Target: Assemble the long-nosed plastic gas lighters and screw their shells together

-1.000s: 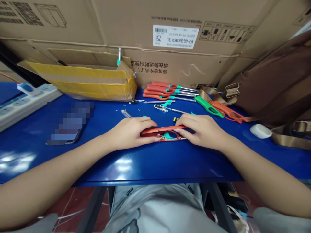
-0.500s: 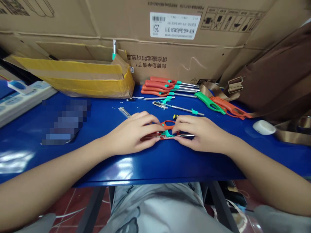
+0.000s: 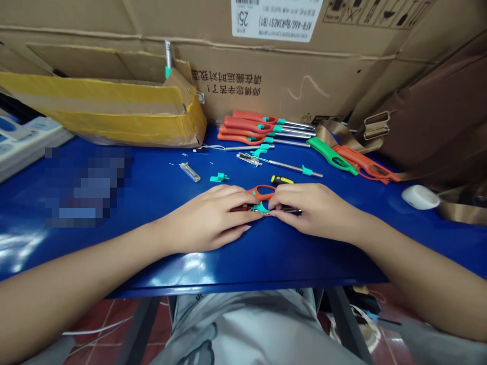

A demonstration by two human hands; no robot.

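In front of me on the blue table [image 3: 243, 266] lies a partly assembled long-nosed lighter with a teal trigger [image 3: 261, 207] and a dark tube. My left hand [image 3: 213, 218] lies over its handle end, fingers bent and pressing on it. My right hand [image 3: 315, 209] pinches the lighter near the trigger, with the tube passing under its fingers. Just behind the fingertips shows an orange handle shell [image 3: 262, 191], partly covered by both hands. Much of the lighter's inside is hidden. Behind my right hand lies a yellow and black tool handle [image 3: 282, 179].
Several red lighters [image 3: 247, 124] lie stacked at the back. Nearby are a green shell [image 3: 331, 156], orange shells [image 3: 367, 162], a metal tube [image 3: 291, 168], a clear fuel tank [image 3: 189, 172] and a loose teal trigger [image 3: 219, 177]. A yellow-taped carton [image 3: 144, 119] stands left, a white case [image 3: 420, 196] right.
My left fingers have slid right along the lighter and its thumb has dropped lower. My right fingers have closed in over the tube. A loose teal trigger and more of the yellow handle now show.
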